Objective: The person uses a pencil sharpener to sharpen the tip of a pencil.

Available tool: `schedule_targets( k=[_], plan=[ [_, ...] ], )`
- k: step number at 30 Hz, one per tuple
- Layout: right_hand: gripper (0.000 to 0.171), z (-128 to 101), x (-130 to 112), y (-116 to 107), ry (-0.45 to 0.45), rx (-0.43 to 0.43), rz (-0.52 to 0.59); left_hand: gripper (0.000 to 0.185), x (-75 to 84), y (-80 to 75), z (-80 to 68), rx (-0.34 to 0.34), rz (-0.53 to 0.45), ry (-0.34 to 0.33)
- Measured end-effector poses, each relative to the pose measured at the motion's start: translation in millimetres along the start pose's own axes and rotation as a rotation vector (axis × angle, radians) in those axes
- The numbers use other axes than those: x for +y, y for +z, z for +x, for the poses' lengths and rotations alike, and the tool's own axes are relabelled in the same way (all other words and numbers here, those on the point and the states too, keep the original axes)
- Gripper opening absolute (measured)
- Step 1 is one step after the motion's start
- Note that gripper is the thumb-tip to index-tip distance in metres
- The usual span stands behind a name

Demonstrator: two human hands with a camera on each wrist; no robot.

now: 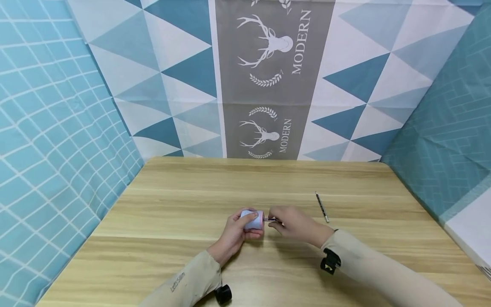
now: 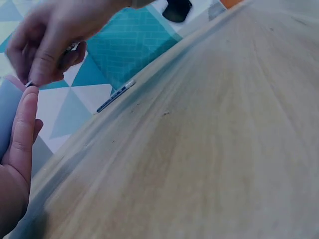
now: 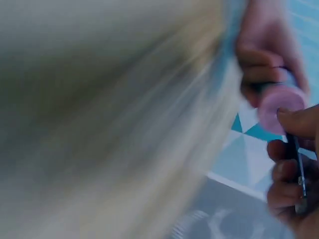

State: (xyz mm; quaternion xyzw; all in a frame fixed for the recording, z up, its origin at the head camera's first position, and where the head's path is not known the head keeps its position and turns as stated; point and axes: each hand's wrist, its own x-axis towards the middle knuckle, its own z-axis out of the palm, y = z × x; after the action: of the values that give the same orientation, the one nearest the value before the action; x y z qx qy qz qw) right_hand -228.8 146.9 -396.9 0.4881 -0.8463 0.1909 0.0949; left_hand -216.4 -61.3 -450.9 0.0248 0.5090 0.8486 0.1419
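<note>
My left hand (image 1: 233, 233) grips a small light-blue cylinder with a pink end, a pencil sharpener (image 1: 250, 220), thumb on top and fingers below. The sharpener lies sideways, its pink face toward my right hand (image 1: 296, 224). Between thumb and fingers, the right hand holds a dark, thin pencil (image 3: 299, 167) lined up with the middle of that face. In the right wrist view, the thumb overlaps the pink end (image 3: 269, 109), so the pencil's tip is hidden. Another dark patterned pencil (image 1: 322, 207) with a pale end lies on the table beyond the right hand.
The wooden table (image 1: 172, 200) reaches back to a wall of patterned cloth (image 1: 184, 85). Blue cloth hangs along the left side and green cloth (image 1: 441, 140) along the right. A white box-like thing (image 1: 469, 232) stands at the right edge. Both sleeves carry black wrist mounts.
</note>
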Motion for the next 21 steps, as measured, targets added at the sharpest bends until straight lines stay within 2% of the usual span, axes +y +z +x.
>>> schedule_targets(
  k=[2, 4, 6, 7, 8, 10, 12, 14, 18, 21],
  plan=[
    [0.011, -1, 1, 0, -0.236, 0.084, -0.378, 0.017, 0.6, -0.3, 0.4, 0.008, -0.018, -0.005],
    [0.017, -1, 3, 1, -0.392, 0.137, -0.623, 0.014, 1.4, -0.5, 0.2, 0.016, -0.028, -0.009],
    [0.032, 1, 4, 3, -0.464, 0.169, -0.717, 0.012, 1.8, -1.0, -0.1, 0.018, -0.036, -0.011],
    [0.039, 2, 5, 5, -0.468, 0.181, -0.714, 0.011, 2.1, -1.0, -0.2, 0.020, -0.042, -0.010],
    [0.036, 3, 6, 6, -0.464, 0.193, -0.684, 0.010, 2.2, -0.8, -0.4, 0.023, -0.050, -0.009],
    [0.021, 6, 7, 10, -0.408, 0.210, -0.551, 0.010, 1.9, -0.5, -0.3, 0.030, -0.062, -0.006],
    [0.019, 7, 7, 14, -0.274, 0.197, -0.325, 0.009, 1.2, 0.5, -0.1, 0.037, -0.063, -0.002],
    [0.026, 9, 4, 14, -0.074, 0.140, -0.025, 0.008, 0.2, 1.1, 0.2, 0.045, -0.056, -0.001],
    [0.031, 13, 4, 10, 0.408, -0.020, 0.620, 0.009, -0.6, 1.0, 0.3, 0.054, -0.031, 0.006],
    [0.031, 16, 13, 7, 0.693, -0.149, 0.997, 0.012, -0.6, 0.6, 0.4, 0.044, -0.011, 0.012]
  ],
)
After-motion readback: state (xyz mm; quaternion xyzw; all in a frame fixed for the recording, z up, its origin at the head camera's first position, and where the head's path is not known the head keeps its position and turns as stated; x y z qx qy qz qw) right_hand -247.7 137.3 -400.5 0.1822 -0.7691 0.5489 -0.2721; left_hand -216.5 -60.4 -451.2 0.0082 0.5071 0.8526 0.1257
